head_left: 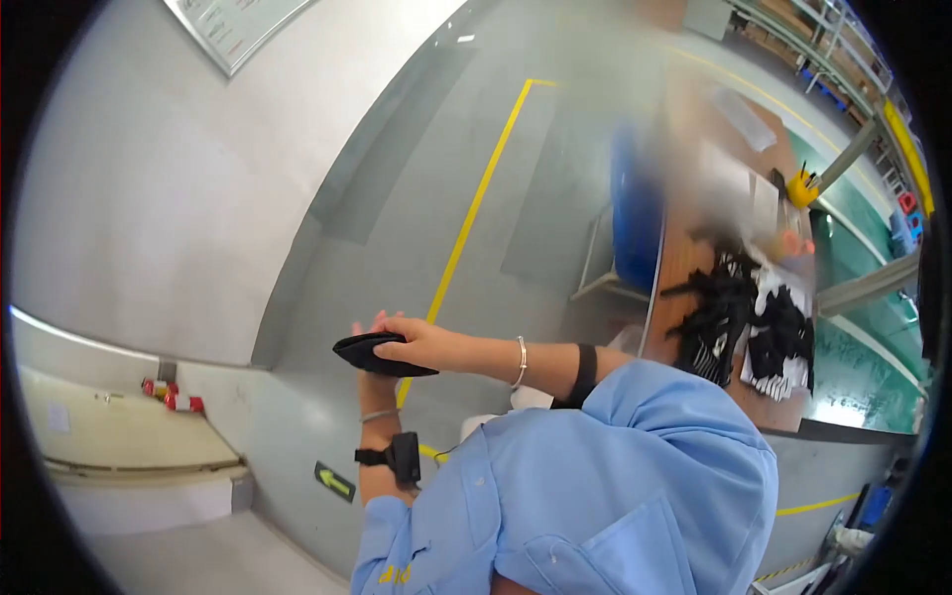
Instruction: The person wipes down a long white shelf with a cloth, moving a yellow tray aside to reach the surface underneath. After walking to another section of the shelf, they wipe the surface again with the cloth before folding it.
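A folded black cloth piece (pixel 382 357), flat and band-like, lies across my left palm. My left hand (pixel 371 323) is under it, and its pinkish fingertips stick out past the far edge, stretched out. From the right, my right hand (pixel 421 345) closes on the cloth, its thumb lying over the top. Most of the left palm is hidden by the cloth and the right hand. A black strapped device (pixel 403 458) sits on my left forearm, with a thin bracelet above it. My right forearm wears a silver bracelet (pixel 522 361) and a black band (pixel 587 375).
At right stands a wooden table (pixel 671 266) with black straps (pixel 719 307), papers and a yellow pen holder (pixel 801 188). A blue chair (pixel 637 208) is beside it. A white wall (pixel 178 178) rises at left. Yellow tape (pixel 478 203) marks the grey floor.
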A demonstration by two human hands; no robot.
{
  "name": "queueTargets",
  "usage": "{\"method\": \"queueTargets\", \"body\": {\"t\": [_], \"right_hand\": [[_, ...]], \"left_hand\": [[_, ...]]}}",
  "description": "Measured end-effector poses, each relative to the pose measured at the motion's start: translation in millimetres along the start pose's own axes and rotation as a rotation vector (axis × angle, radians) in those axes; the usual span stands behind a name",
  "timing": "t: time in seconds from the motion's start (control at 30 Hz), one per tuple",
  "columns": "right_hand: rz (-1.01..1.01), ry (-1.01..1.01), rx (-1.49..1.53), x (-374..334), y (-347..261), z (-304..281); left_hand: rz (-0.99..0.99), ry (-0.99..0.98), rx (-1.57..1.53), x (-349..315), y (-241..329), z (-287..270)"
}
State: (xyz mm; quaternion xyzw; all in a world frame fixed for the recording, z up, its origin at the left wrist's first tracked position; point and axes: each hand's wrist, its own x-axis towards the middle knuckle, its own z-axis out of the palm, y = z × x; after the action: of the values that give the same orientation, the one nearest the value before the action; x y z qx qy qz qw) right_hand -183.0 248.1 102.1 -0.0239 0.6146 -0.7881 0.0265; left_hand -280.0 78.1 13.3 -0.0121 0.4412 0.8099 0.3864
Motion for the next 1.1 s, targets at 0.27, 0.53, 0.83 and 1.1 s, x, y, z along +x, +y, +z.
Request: {"method": "queueTargets", "body": {"t": [0.27,0.53,0.83,1.1], "right_hand": [[0.005,0.533,0.093,160.9,-3.8,-251.7],[-0.051,0.57,0.55,286.6,-39.3,-408.1],[-0.283,1.136,0.37,327.2,-88.3,-614.0],[-0.139,0.923,-0.385,383.9,-174.4,-803.5]], "left_hand": [[0.061,0.128,-0.09,282.9,33.8,134.8],[-0.068,-0.361,0.189,514.1,88.5,255.5],[-0.253,-0.678,0.331,699.1,71.2,414.4],[-0.559,-0.93,0.206,845.0,70.9,504.2]]}}
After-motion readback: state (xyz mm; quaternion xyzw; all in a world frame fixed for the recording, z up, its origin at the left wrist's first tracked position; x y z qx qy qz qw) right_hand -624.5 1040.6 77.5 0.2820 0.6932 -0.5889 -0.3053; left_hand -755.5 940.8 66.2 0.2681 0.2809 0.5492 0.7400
